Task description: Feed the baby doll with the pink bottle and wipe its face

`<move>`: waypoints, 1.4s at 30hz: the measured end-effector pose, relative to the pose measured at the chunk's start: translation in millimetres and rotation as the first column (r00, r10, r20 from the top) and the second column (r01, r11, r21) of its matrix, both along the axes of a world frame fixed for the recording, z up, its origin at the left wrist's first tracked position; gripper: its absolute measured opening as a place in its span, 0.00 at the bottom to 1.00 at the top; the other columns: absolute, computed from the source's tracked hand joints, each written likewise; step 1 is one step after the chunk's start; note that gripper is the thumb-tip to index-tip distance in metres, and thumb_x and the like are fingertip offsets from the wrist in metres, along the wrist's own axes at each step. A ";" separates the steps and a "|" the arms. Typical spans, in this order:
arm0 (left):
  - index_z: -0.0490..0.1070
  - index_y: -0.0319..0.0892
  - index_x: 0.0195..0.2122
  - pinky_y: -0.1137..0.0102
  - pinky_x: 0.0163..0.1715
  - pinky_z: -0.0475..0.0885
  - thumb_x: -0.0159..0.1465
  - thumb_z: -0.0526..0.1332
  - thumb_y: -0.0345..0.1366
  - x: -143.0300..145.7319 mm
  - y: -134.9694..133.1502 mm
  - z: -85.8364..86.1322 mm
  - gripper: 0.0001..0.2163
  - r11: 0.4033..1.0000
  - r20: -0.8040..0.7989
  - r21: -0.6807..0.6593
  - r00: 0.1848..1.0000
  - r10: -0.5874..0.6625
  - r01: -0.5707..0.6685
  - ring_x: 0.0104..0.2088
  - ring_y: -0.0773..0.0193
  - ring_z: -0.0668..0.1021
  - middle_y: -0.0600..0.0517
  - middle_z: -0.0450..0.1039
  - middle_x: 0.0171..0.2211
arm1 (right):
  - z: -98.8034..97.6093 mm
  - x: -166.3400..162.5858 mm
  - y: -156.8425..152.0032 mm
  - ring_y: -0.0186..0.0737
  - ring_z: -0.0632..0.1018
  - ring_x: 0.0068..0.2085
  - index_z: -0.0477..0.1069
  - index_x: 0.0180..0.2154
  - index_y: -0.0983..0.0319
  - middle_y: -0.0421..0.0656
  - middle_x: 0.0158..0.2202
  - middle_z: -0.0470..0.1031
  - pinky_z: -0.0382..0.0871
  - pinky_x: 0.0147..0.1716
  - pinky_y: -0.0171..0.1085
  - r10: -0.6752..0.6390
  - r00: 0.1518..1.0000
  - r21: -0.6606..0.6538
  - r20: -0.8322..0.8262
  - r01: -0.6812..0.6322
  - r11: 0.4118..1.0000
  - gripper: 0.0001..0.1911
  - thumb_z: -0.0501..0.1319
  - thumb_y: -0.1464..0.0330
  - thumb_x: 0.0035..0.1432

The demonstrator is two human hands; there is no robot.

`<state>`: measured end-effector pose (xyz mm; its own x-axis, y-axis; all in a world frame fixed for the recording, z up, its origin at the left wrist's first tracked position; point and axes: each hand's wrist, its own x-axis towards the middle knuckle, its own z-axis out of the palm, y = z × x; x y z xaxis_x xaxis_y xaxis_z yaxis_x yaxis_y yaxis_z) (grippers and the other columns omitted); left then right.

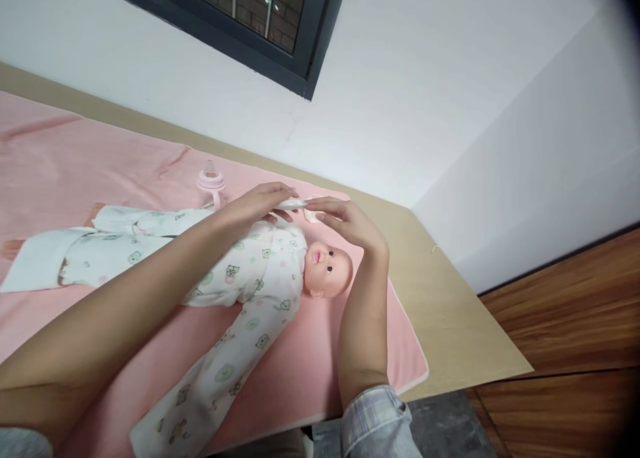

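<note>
A baby doll (pixel 327 269) lies on its back, dressed in a white suit with green bear prints (pixel 235 271). Beyond its shoulder, my left hand (pixel 263 203) has its fingers closed on a small white item (pixel 291 205), which looks like a folded cloth or tissue. Fingertips of my right hand (pixel 350 221) meet the other end of that item, pinching it from above the doll's head. Under my right fingers a second white piece (pixel 313 214) is partly covered. Whether the two pieces are joined, I cannot tell.
A pink baby bottle (pixel 211 186) with a handle stands upright behind the doll. The pink blanket (pixel 320 351) covers most of the tan tabletop (pixel 440 325). A white wall (pixel 380 111) with a dark-framed window (pixel 310 51) rises behind; wood panels (pixel 565 305) are at right.
</note>
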<state>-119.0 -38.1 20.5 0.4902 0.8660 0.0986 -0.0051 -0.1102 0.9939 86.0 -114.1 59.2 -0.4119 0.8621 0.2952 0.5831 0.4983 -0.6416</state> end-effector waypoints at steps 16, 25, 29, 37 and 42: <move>0.74 0.37 0.40 0.69 0.34 0.67 0.67 0.58 0.47 -61.9 22.0 31.0 0.16 0.946 0.116 0.177 0.960 0.253 -0.271 0.37 0.58 0.78 0.43 0.76 0.39 | -98.0 99.4 66.4 0.34 0.78 0.34 0.73 0.33 0.65 0.41 0.32 0.76 0.74 0.46 0.41 -0.562 0.476 -0.195 -0.676 0.620 0.760 0.12 0.67 0.68 0.43; 0.75 0.35 0.42 0.66 0.37 0.70 0.68 0.57 0.49 -85.1 41.4 26.8 0.20 0.909 0.141 0.236 0.938 0.317 -0.343 0.36 0.58 0.79 0.42 0.76 0.37 | -136.2 102.1 99.2 0.44 0.73 0.56 0.76 0.45 0.65 0.51 0.54 0.73 0.67 0.56 0.46 -0.550 0.776 0.220 -0.307 0.620 0.753 0.18 0.55 0.71 0.55; 0.75 0.35 0.43 0.64 0.39 0.71 0.68 0.56 0.50 -84.5 40.9 26.3 0.20 0.912 0.117 0.233 0.941 0.317 -0.336 0.36 0.57 0.79 0.42 0.76 0.38 | -148.2 105.7 101.9 0.44 0.74 0.54 0.78 0.42 0.61 0.47 0.51 0.76 0.64 0.59 0.47 -0.554 0.824 0.282 -0.118 0.562 0.777 0.16 0.55 0.73 0.55; 0.75 0.38 0.42 0.67 0.39 0.70 0.66 0.59 0.46 -90.5 43.4 27.0 0.15 0.873 0.072 0.265 0.911 0.406 -0.410 0.37 0.60 0.78 0.45 0.77 0.38 | -152.3 110.5 90.9 0.41 0.72 0.53 0.78 0.30 0.60 0.43 0.45 0.78 0.63 0.57 0.44 -0.637 0.699 0.332 -0.324 0.715 0.615 0.18 0.50 0.76 0.52; 0.73 0.42 0.46 0.65 0.39 0.70 0.59 0.65 0.43 -111.0 60.1 18.9 0.15 0.776 -0.126 0.381 0.803 0.583 -0.504 0.34 0.61 0.75 0.50 0.74 0.38 | -160.1 107.9 80.3 0.44 0.70 0.52 0.76 0.36 0.63 0.48 0.45 0.75 0.60 0.57 0.45 -0.777 0.495 0.259 -0.389 0.868 0.423 0.17 0.49 0.73 0.53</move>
<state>-230.0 22.0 39.4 -0.0111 0.9336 0.3582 0.3695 -0.3290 0.8690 193.9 -33.8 -100.9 0.5340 0.5477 0.6441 0.7445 0.0566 -0.6653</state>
